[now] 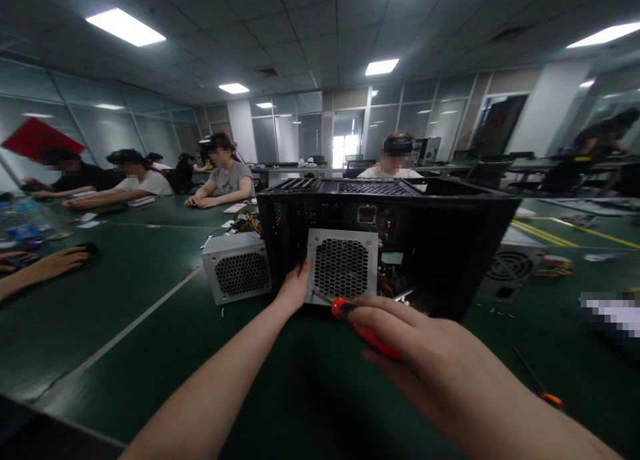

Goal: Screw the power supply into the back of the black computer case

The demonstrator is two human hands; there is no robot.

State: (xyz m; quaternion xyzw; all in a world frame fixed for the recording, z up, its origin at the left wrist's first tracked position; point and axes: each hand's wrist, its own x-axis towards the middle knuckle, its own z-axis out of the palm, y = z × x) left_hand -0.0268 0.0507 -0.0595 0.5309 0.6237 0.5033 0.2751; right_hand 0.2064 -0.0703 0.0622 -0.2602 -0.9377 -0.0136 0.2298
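A grey power supply (345,263) with a honeycomb vent stands upright in the open side of a black computer case (443,233). My left hand (294,288) grips its left edge, thumb against the side; the other fingers are mostly hidden. In my right hand (407,330) is a red-handled screwdriver (373,337), fingers wrapped round the grip. Its shaft points left, with the tip at or close to the power supply's lower left corner; whether it sits in a screw I cannot tell.
A second power supply (237,273) lies left of the case, and another with a fan grille (513,263) is on the right. Another screwdriver (550,399) rests on the green table (175,367) at right. Several people sit around; one person's hand (65,261) is at far left.
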